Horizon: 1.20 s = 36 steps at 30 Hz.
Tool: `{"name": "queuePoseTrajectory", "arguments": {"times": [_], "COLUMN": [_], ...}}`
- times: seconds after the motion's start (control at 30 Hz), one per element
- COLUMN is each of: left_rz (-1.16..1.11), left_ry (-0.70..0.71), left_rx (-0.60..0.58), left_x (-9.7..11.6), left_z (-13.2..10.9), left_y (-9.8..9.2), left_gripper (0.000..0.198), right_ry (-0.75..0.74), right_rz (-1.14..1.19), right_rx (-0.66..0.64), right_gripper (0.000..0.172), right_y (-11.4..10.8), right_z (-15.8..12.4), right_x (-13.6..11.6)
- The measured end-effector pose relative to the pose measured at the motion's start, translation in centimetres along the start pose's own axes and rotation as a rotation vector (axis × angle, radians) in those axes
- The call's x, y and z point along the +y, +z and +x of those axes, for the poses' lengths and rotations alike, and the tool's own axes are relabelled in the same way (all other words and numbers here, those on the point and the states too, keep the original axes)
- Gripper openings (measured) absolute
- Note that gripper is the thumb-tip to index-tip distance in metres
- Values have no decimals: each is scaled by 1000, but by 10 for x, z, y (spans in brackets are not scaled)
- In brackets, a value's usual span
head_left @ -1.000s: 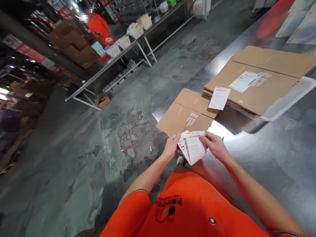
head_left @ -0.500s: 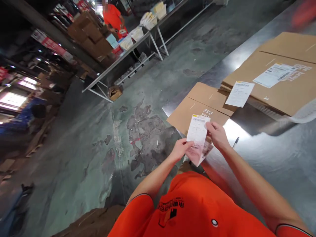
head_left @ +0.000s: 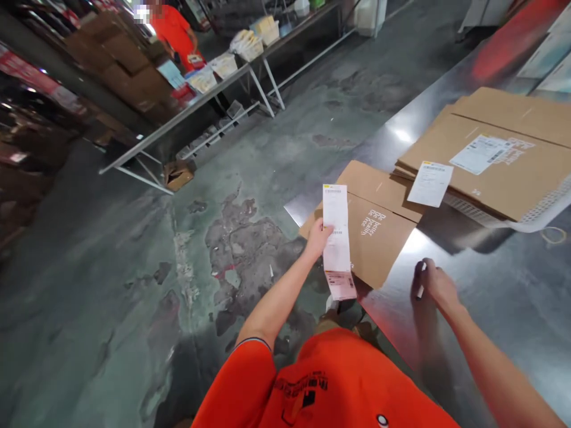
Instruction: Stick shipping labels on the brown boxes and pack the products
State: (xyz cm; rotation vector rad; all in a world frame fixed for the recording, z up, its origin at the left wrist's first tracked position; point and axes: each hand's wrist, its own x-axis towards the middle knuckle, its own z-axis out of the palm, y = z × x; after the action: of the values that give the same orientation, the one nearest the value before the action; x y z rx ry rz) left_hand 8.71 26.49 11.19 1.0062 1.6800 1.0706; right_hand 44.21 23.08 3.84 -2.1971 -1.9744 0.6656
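A long strip of printed shipping labels [head_left: 336, 252] hangs from my left hand [head_left: 316, 241], pinched with the thumb on its face. Its lowest section is folded and looks pinkish. Just behind the strip, a flat cardboard box [head_left: 379, 232] with white lettering lies at the edge of the metal table. To the right, my right hand [head_left: 439, 288] is over the table with its fingers closed around a pen [head_left: 420, 286]. The pen points down toward the tabletop. One loose label [head_left: 430, 184] rests between the flat box and a stack of flattened boxes.
The stack of flattened cardboard boxes [head_left: 504, 178], with a label on top, sits on a white plastic basket [head_left: 542, 217]. A rubber band [head_left: 553, 235] lies beside it. Across the floor, a co-worker in orange [head_left: 172, 32] stands behind a long table with tubs [head_left: 247, 46].
My right hand has left the labels, moved right and taken hold of the pen on the table. My left hand now holds the strip alone, more unfolded and further left.
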Motion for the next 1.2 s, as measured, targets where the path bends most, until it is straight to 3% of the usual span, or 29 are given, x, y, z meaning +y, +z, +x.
{"name": "queuePoseTrajectory", "arguments": {"times": [0.07, 0.13, 0.2, 0.3, 0.4, 0.53, 0.67, 0.83, 0.93, 1.2], "left_rz": [300, 628, 858, 1007, 1064, 1061, 1030, 975, 923, 861], "left_ry": [88, 138, 171, 209, 217, 293, 401, 574, 716, 669], "left_rx": [65, 78, 33, -34, -93, -175, -210, -136, -164, -255], "left_x": [4, 4, 3, 0, -3, -9, -14, -21, -25, -27], "left_z": [18, 23, 23, 23, 23, 11, -4, 2, 14, 23], "left_y": [2, 2, 0, -6, -10, -11, -12, -15, -17, -20], "left_gripper": [51, 66, 70, 58, 47, 51, 48, 33, 29, 45], "right_ry": [55, 115, 107, -40, -218, -221, -207, -193, -322, -300], "right_rz": [195, 598, 1022, 1325, 1385, 1346, 1203, 979, 828, 497], "right_rx": [122, 293, 382, 309, 195, 99, 5, 185, 189, 268], "right_gripper": [24, 17, 23, 45, 41, 42, 45, 34, 31, 20], "right_y": [-12, -31, -52, -74, -69, -35, -9, 4, 9, 17], "right_z": [1, 1, 0, -1, 6, 29, 52, 68, 78, 85], "right_x": [-4, -12, -32, -87, -155, -219, -244, -261, -265, -254]}}
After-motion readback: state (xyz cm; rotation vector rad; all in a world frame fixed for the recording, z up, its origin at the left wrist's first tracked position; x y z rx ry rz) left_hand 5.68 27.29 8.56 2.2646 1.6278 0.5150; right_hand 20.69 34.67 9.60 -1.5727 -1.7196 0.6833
